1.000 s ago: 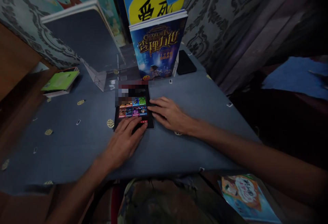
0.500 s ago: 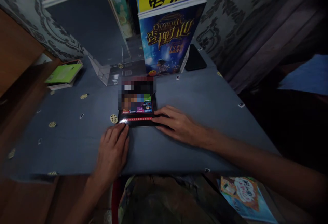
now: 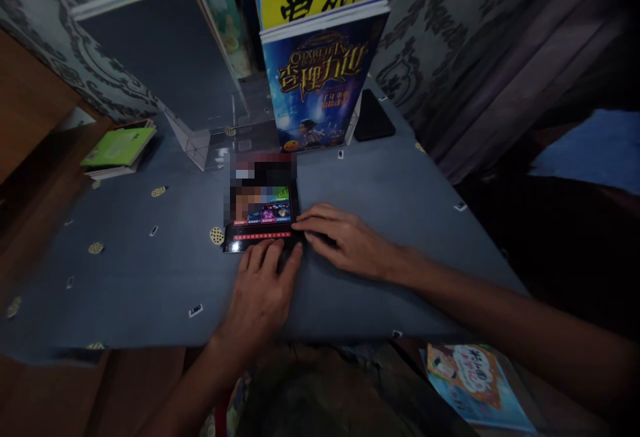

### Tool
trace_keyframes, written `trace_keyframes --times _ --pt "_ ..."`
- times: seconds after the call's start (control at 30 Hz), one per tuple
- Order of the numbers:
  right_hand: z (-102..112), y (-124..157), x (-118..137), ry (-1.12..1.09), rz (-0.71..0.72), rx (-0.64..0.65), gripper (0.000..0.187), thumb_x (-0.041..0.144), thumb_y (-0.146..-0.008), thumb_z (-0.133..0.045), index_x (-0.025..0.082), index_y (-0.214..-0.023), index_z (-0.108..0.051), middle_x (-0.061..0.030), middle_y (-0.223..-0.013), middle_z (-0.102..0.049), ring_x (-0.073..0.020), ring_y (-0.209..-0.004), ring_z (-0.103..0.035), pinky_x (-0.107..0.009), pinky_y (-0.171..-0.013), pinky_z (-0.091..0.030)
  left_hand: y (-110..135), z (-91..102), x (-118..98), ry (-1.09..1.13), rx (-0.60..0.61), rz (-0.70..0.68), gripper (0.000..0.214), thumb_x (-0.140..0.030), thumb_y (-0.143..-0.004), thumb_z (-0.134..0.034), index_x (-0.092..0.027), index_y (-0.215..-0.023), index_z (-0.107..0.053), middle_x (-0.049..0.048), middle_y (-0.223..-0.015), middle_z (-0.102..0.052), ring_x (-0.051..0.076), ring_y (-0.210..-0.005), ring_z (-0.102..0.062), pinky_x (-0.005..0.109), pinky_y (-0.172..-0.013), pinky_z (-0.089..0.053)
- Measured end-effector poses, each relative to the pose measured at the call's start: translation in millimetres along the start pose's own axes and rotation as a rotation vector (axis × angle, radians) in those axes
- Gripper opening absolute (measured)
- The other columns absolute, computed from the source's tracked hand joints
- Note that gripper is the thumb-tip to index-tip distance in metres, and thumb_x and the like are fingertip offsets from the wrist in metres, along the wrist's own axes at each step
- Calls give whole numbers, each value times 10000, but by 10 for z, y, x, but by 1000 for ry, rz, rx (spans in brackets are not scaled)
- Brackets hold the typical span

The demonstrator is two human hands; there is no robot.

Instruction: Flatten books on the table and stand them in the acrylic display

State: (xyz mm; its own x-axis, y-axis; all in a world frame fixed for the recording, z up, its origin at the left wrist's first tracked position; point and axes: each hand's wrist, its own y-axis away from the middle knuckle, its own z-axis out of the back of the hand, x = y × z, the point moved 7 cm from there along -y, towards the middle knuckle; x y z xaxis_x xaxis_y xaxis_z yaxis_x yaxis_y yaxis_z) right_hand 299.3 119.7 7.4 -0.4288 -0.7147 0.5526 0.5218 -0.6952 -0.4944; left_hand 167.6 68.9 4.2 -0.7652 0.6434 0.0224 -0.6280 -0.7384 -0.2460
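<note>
A black, glossy book-like item (image 3: 263,230) with small coloured pictures and a red strip lies flat on the cloth-covered table (image 3: 380,184). Its upper part is blurred out by a mosaic. My left hand (image 3: 263,290) rests along its near edge, fingers stretched out over the lower right part and thumb near the right corner. At its right edge, my right hand (image 3: 350,240) lies with extended fingers, the fingertips touching or very close to the side. Neither hand is visibly wrapped around anything.
Beyond it, blue books (image 3: 320,84) stand upright in a clear bookend. A grey-backed book (image 3: 155,57) stands at the left. Green books (image 3: 120,146) lie far left, a black phone-like slab (image 3: 374,116) lies behind right. Another book (image 3: 475,384) is below the table's front edge.
My left hand has slid right along the near edge, from the lower left corner towards the lower right. My right hand stays at the right side. The view has shifted slightly.
</note>
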Motion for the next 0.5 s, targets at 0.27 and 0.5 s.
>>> trace_keyframes --times 0.27,0.5 --pt "-8 -394 -673 174 -115 -58 359 253 -963 -503 189 -1300 -609 -157 -1428 -545 -314 -1349 -496 -590 -1106 -430 -130 -29 -61 -61 -20 -58 382 -194 -985 -499 -225 -1355 -587 100 -1415 -611 304 -1322 -522 484 -1019 -457" --pt "20 -577 -792 38 -197 -77 348 245 -972 -479 152 -1282 -607 -145 -1219 -690 -267 -1140 -642 -478 -983 -521 34 235 281 -99 -124 40 308 -254 -985 -517 -188 -714 -646 71 -820 -664 239 -827 -653 434 -831 -506"
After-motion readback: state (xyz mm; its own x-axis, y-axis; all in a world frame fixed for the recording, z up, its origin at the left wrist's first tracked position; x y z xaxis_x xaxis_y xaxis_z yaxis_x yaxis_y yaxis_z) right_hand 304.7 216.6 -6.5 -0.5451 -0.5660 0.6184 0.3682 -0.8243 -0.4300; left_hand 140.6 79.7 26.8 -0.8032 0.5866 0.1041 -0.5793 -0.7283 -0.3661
